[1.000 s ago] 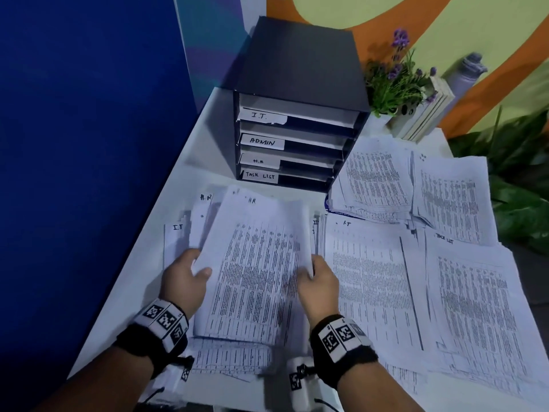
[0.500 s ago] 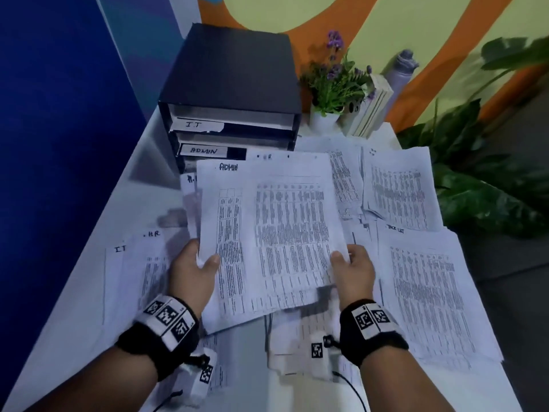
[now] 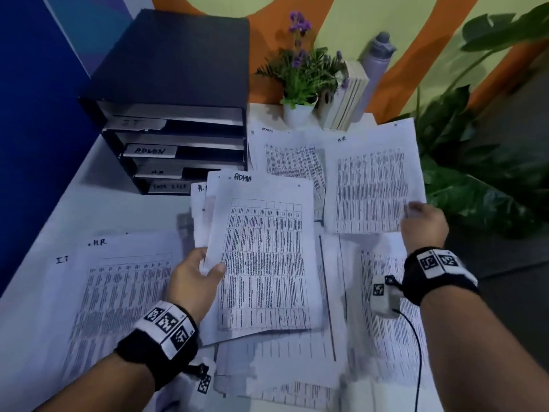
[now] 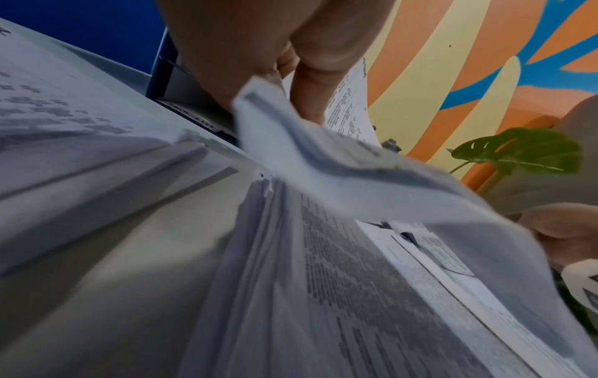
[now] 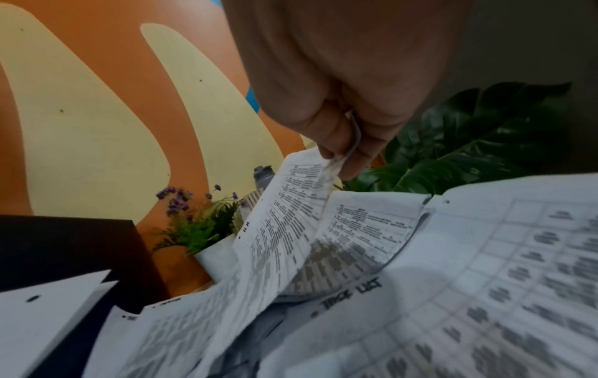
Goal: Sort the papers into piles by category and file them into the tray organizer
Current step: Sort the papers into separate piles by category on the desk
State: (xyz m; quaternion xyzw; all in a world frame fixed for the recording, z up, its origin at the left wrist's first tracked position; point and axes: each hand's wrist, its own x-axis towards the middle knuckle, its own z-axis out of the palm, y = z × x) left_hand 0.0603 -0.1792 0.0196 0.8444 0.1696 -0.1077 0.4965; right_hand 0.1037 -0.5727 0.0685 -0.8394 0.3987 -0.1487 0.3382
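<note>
Papers cover the worktop before the tray organizer labelled "ADMIN". Left hand still grips the "ADMIN" stack; right hand now pinches an "H.R" sheet drawn aside.

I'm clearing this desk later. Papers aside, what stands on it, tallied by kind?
tray organizer: 1
potted plant: 1
bottle: 1
group of books: 1 (number of books unclear)
Total: 4
</note>
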